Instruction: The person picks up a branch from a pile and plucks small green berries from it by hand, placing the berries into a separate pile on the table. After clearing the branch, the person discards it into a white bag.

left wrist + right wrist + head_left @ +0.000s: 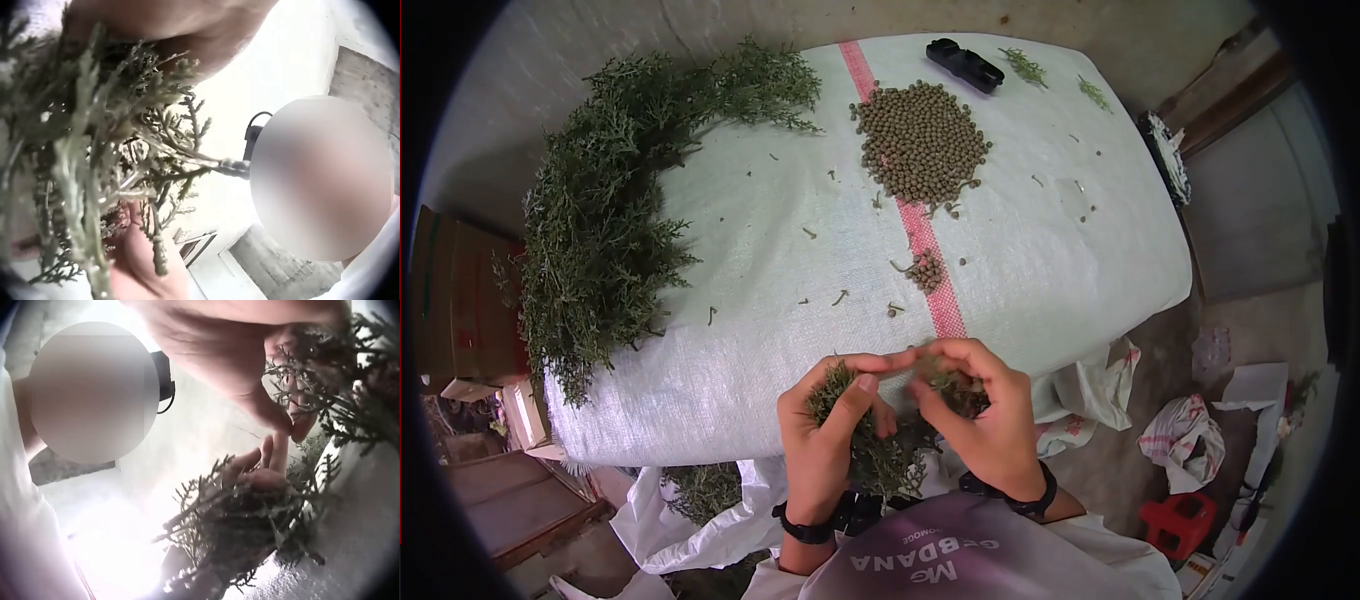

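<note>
My left hand (pixel 828 425) curls its fingers round a green leafy sprig (pixel 878 455) near the sack's front edge; the sprig hangs below the palm and fills much of the left wrist view (pixel 94 156). Beside it, my right hand (pixel 990 425) has its thumb and fingers bent round greenery (pixel 962 392), with the fingertips of both hands close together. What lies between the fingertips is too blurred to tell. Beyond the hands, a small cluster of round brown balls (pixel 925 272) and a larger pile (pixel 925 143) lie on the white sack (pixel 780 240).
Leafy branches (pixel 595 230) cover the sack's left side. A black object (pixel 965 66) and two small sprigs (pixel 1024 67) lie at its far edge. Stem bits are scattered about. Below are a white bag (pixel 690 535) with greenery, a crumpled bag (pixel 1183 440) and a red stool (pixel 1178 522).
</note>
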A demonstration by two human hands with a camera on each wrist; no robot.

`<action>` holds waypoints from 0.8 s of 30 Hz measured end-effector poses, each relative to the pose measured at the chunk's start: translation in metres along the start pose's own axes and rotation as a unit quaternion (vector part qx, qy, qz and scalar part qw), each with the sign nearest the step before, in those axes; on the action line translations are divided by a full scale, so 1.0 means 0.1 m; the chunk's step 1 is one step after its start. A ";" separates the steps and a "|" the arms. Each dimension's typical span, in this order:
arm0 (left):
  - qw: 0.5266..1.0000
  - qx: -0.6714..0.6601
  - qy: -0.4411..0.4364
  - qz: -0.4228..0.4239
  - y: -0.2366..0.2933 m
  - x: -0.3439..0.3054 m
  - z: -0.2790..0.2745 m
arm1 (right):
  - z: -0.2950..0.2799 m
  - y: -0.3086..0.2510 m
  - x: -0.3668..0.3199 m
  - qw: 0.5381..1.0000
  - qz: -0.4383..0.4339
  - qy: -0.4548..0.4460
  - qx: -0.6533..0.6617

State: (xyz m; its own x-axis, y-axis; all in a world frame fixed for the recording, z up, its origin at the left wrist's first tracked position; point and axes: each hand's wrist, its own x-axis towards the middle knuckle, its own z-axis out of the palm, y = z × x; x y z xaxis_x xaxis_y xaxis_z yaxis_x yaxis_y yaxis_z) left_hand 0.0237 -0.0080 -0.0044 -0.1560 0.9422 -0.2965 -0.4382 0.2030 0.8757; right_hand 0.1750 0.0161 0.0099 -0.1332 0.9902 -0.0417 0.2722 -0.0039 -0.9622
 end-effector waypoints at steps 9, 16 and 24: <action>0.999 -0.019 0.018 -0.028 0.02 -0.11 -0.21 | -0.37 -0.16 0.23 1.000 0.009 0.008 -0.019; 0.995 0.095 0.020 -0.016 0.04 -0.09 -0.10 | -0.06 -0.06 0.57 0.925 -0.178 -0.053 -0.332; 0.996 0.085 0.029 -0.012 0.04 -0.07 -0.10 | 0.00 0.00 0.65 0.895 -0.185 -0.099 -0.394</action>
State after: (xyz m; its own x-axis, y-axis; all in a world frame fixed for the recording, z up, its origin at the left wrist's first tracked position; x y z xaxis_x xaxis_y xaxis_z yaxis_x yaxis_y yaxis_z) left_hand 0.0141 -0.0166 -0.0032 -0.2002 0.9202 -0.3363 -0.2881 0.2728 0.9179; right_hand 0.1666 0.0804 0.0077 -0.4983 0.8590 0.1172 0.7521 0.4956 -0.4345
